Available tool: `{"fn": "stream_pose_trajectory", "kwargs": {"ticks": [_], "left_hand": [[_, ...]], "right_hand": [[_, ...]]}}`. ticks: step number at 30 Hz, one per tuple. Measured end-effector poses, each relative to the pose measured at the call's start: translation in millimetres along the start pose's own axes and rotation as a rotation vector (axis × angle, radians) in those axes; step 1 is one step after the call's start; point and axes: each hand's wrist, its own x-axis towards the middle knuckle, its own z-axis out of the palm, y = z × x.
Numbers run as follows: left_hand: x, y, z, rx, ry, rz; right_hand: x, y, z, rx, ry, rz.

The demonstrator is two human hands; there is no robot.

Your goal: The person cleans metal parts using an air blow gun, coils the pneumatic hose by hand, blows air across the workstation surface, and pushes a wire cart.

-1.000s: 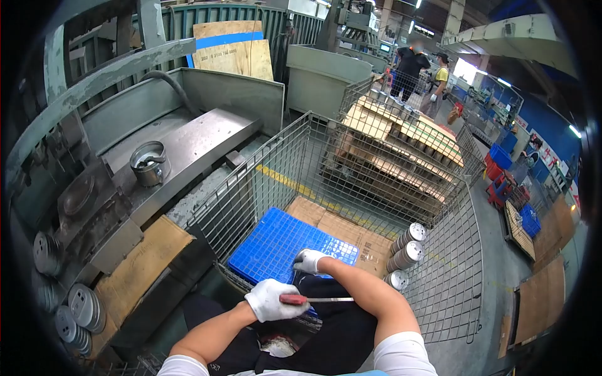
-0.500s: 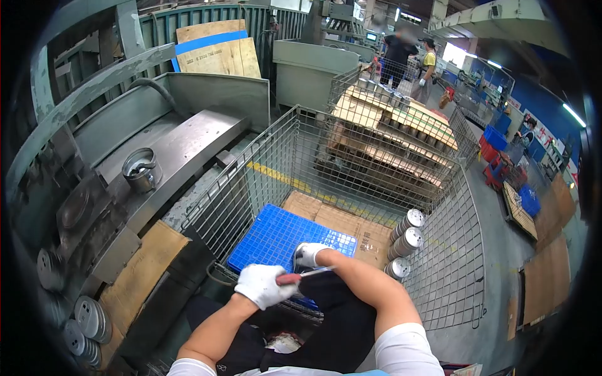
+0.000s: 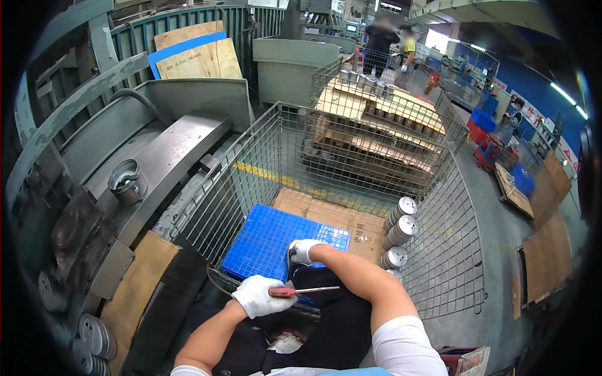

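Observation:
My left hand point(image 3: 262, 297), in a white glove, is closed round the red handle of a screwdriver point(image 3: 316, 289). Its thin metal shaft points right, above my dark trousers. My right hand point(image 3: 302, 251), also in a white glove, is curled at the near side of a blue plastic crate point(image 3: 257, 241). Against its fingers shows a small dark thing point(image 3: 291, 255) with a pale edge, mostly covered by the glove, so its kind is unclear. The crate is inside a wire mesh cage point(image 3: 439, 250), on cardboard point(image 3: 359, 224).
Stacks of round metal parts point(image 3: 399, 230) stand inside the cage's right side. On the left, a metal cup-like part point(image 3: 128, 182) sits on a steel bench point(image 3: 182, 147). Round metal discs point(image 3: 95, 335) are stacked lower left. Behind are a loaded pallet point(image 3: 370, 135) and two people point(image 3: 379, 47).
The screwdriver has swung to lie nearly level, and my left hand is slightly lower. My right hand stays by the crate. The whole view has shifted a little.

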Motion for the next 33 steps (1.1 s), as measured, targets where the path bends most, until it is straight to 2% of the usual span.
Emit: {"fn": "stream_pose_trajectory", "kwargs": {"ticks": [1,4,6,7,9,10,13,17,20,22,23,25,33], "left_hand": [[-0.6,8.8,-1.5,-0.112,0.008,0.058],[0.4,18.5,-8.2,-0.142,-0.022,0.134],[0.7,20.6,-10.5,-0.270,-0.063,0.321],[1.6,22.7,-9.3,-0.270,-0.064,0.323],[3.4,29.3,-4.6,0.105,0.129,0.174],[8.6,34.4,-12.8,0.309,0.065,0.060],[6.9,23.5,-8.2,0.236,0.165,-0.033],[-1.0,34.1,-13.1,-0.186,-0.067,0.128],[1.6,27.7,-4.1,-0.224,-0.188,0.185],[3.3,39.2,-6.0,0.118,0.135,0.174],[6.6,36.5,-4.8,0.118,0.229,0.186],[8.6,8.3,10.7,0.136,0.277,0.104],[9.7,-3.3,22.2,0.188,0.271,-0.012]], "right_hand": [[-1.3,-1.1,-0.2,-0.001,0.000,0.005],[-9.1,-5.2,-6.7,-0.006,0.015,-0.020],[-8.1,-4.6,-6.3,-0.010,0.015,-0.006],[-7.1,-4.1,-5.2,-0.010,0.013,0.002],[-3.8,-1.6,-2.7,-0.005,0.009,0.008],[-0.8,0.2,-0.6,-0.002,0.006,0.013],[14.8,9.2,10.7,-0.015,0.036,-0.032],[8.5,7.1,7.4,0.031,0.008,0.045],[5.0,3.8,1.8,0.039,-0.003,0.028],[1.9,3.3,-2.3,0.034,0.002,0.034],[1.8,1.3,-0.8,0.028,0.002,0.028],[8.8,6.1,2.4,0.006,-0.018,0.042],[1.9,6.5,-4.5,0.040,0.014,0.045]]}}
